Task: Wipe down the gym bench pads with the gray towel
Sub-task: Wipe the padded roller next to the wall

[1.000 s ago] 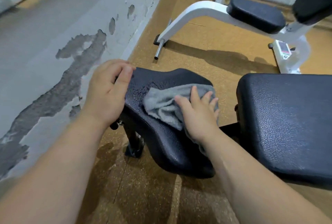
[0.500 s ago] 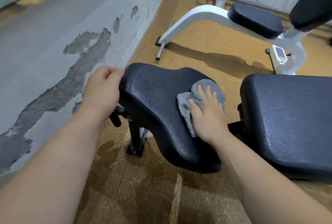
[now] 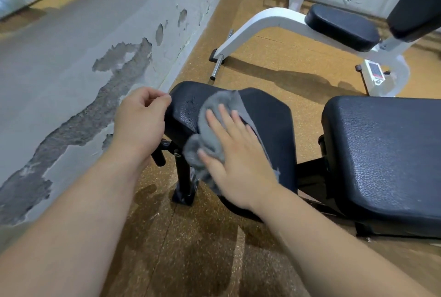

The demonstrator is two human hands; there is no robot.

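– So what takes up most of the view?
– Looking down, a gray wall with peeling paint runs along the left, and a tan speckled floor lies below me. At the right sits a big black bench pad. Just left of it, across a gap, is a smaller black seat pad on a black post. Beyond them stands a white-framed bench carrying another black pad.
– Where is the gray towel?
– The gray towel lies bunched on the seat pad's top, from near its far edge down over its left side.
– And your hands?
– My right hand lies flat on the towel, fingers straight and spread, pressing it to the pad. My left hand is curled at the pad's left edge, fingertips by the far left corner. I cannot tell whether it grips the edge or only rests against it.
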